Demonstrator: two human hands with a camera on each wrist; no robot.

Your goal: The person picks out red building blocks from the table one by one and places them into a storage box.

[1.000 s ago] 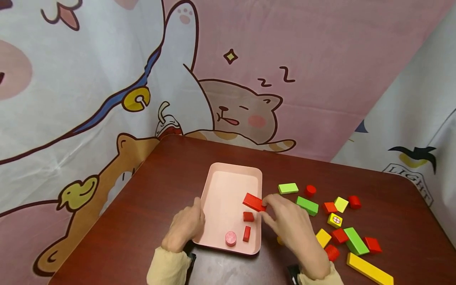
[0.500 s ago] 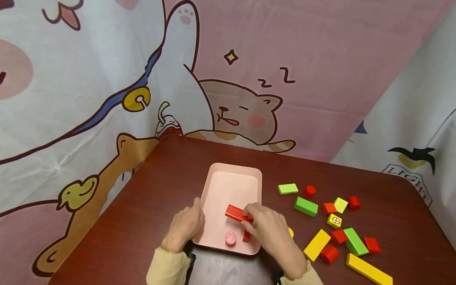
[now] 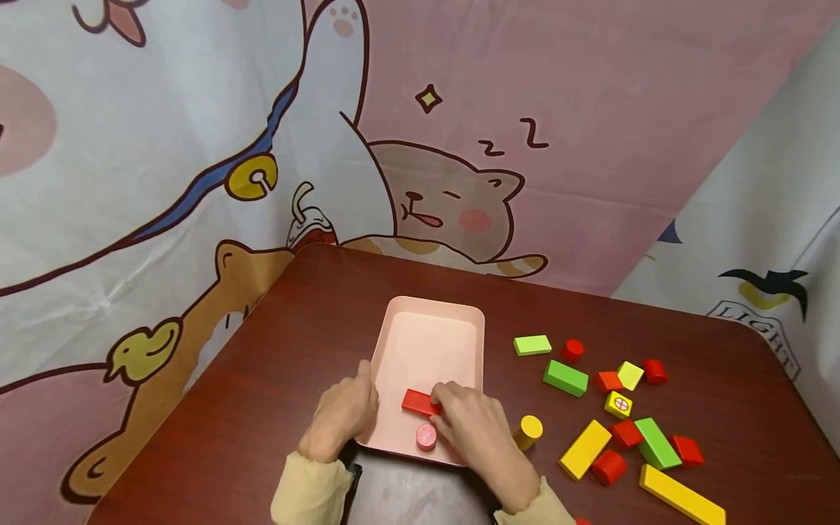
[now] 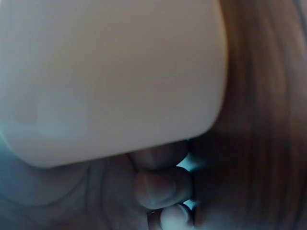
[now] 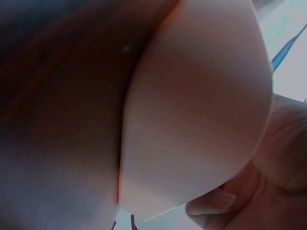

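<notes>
In the head view, my right hand (image 3: 474, 429) pinches the right end of a flat red rectangular block (image 3: 416, 402) low over the pink tray (image 3: 385, 332). A pink round block (image 3: 426, 437) lies in the tray just in front of it; the small red blocks there are hidden behind my hand. My left hand (image 3: 341, 415) grips the tray's left side, thumb along the rim. The left wrist view shows curled fingers (image 4: 160, 189) against the tray's outer wall. From the right wrist, the tray wall (image 5: 196, 105) covers the block, with part of my hand (image 5: 283, 153) beyond it.
Right of the tray stands a yellow cylinder (image 3: 529, 432). Farther right lie scattered blocks, among them a green block (image 3: 566, 378), a yellow block (image 3: 585, 450), a red cylinder (image 3: 609, 467) and a long yellow bar (image 3: 682, 494). A printed cloth (image 3: 590, 146) hangs behind the table.
My right hand has carried the red block left and toward me, from the tray's right rim to above its near part. The yellow cylinder has come into sight. My left hand stays put.
</notes>
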